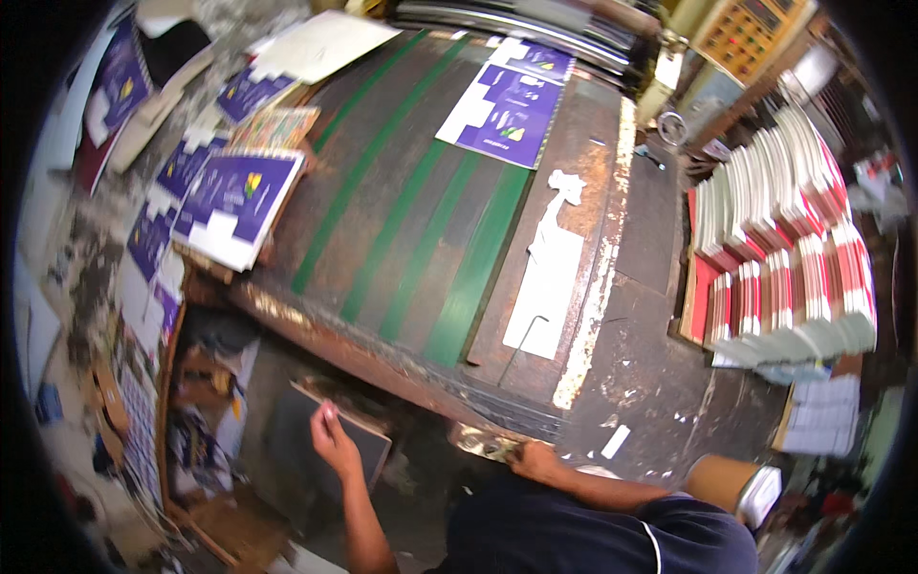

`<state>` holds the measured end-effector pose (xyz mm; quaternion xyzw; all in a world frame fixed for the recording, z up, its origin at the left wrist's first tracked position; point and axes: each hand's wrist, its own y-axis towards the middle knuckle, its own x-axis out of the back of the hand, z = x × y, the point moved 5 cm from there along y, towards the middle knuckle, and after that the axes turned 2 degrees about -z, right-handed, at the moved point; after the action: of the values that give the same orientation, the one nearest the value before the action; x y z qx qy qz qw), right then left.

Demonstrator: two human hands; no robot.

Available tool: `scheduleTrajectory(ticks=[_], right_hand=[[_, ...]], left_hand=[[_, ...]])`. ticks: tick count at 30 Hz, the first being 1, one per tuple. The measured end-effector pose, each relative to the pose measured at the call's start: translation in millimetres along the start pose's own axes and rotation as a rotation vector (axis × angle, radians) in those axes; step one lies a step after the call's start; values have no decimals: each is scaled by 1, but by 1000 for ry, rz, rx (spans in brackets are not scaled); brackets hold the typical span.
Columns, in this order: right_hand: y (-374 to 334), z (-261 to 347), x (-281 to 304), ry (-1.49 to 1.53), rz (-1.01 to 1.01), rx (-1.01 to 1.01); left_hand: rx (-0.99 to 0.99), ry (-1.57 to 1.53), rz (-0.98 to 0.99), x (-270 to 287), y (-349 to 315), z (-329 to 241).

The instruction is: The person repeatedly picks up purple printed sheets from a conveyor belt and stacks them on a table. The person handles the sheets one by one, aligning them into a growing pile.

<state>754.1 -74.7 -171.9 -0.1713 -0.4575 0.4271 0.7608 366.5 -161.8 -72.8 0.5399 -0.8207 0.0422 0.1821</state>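
Observation:
My left hand [332, 442] is raised in front of the machine's near edge, above a dark board [368, 432]. Its fingers are bunched together, and anything between them is too small to make out. At the front edge, my right hand [537, 462] has its fingers curled at the end of a small metal panel with round fittings [481, 442]; what they press or grip is hidden. Beyond both hands stretches the machine's flat bed with green belts [406, 230]. Purple printed sheets [505, 110] lie on its far end, below the rollers [535, 33].
A stack of purple sheets [239, 206] sits left of the bed. A white paper strip [545, 297] and a bent thin rod [521, 349] lie on its right side. Red-and-white bundled stacks [789, 277] stand at right, with a brown cylindrical container [722, 481] nearer. A control box [751, 38] is at upper right.

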Motion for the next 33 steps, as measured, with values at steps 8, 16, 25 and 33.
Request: scheduleTrajectory(ticks=[8, 16, 25, 33], right_hand=[[-13, 11, -6, -118, -167, -131], [-19, 36, -3, -130, -173, -363], [1, -49, -119, 1369, -445, -955], [-27, -57, -108, 305, -197, -638]], left_hand=[[36, 83, 9, 30, 29, 30], [-278, 41, 204, -16, 126, -67], [-857, 513, 379, -27, 317, -130], [-942, 835, 873, -44, 413, -26]])
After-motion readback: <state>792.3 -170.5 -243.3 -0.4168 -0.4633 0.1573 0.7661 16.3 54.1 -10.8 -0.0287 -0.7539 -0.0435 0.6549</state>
